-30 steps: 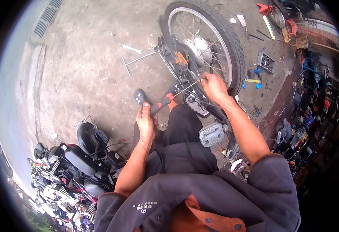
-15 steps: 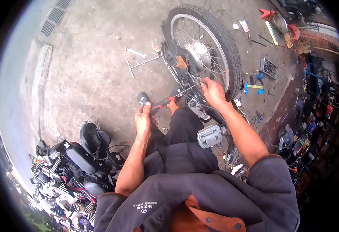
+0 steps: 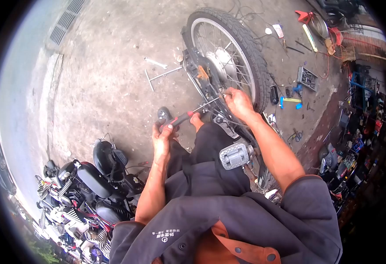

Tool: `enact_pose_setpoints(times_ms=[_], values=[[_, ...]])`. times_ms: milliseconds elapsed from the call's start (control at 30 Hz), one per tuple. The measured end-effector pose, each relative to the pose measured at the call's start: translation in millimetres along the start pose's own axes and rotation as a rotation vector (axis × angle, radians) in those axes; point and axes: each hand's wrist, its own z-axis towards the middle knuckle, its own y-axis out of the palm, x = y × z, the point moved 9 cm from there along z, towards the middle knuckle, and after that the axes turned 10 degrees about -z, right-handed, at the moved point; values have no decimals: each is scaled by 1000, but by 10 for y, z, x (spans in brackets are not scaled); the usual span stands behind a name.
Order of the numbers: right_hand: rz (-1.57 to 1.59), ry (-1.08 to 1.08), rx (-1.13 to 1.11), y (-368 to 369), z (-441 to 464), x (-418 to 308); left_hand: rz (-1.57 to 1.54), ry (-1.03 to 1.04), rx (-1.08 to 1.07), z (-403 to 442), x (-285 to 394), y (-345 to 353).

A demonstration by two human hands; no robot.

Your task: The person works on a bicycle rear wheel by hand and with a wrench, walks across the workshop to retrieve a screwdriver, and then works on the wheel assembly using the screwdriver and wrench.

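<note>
My left hand (image 3: pixel 161 137) is wrapped around the red and black handle of a screwdriver (image 3: pixel 180 119). Its long thin shaft slants up and right to the frame (image 3: pixel 209 87) of an electric bike, beside the spoked rear wheel (image 3: pixel 260 70). Close to the shaft's tip, my right hand (image 3: pixel 240 105) has its fingers pinched together against the frame. Whatever sits between those fingertips is too small to make out. Below that hand a grey pedal (image 3: pixel 235 156) juts out over my leg.
On the concrete floor lie a wrench (image 3: pixel 155 63) and a T-handle tool (image 3: pixel 163 75), left of the wheel. To the right are a metal tray of small parts (image 3: pixel 307 78) and a blue and yellow tool (image 3: pixel 291 100). Parked scooters (image 3: pixel 97 179) crowd the lower left.
The screwdriver handle has tilted and shifted slightly, with my left fingers changing position on it. My right hand stays at the frame. The whole view has shifted a little.
</note>
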Motion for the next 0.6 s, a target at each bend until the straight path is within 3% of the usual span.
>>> enact_pose_setpoints(times_ms=[33,133,233,333,433,533,600], values=[[24,14,-3,3,7,24,-15,19,2,-14,37,40],[39,132,-91,-55,-46,-5,95,-241,40,-9,-29,-10],[24,129,-125,-56,-22,2,157,-150,16,4,6,-17],[42,152,-138,-55,-26,13,-44,170,60,-97,215,129],[66,134,-101,30,20,92,81,88,27,-78,251,136],[116,102,-76,23,11,77,222,-222,60,-25,60,-16],[112,77,-70,60,22,104,177,-101,14,-47,111,49]])
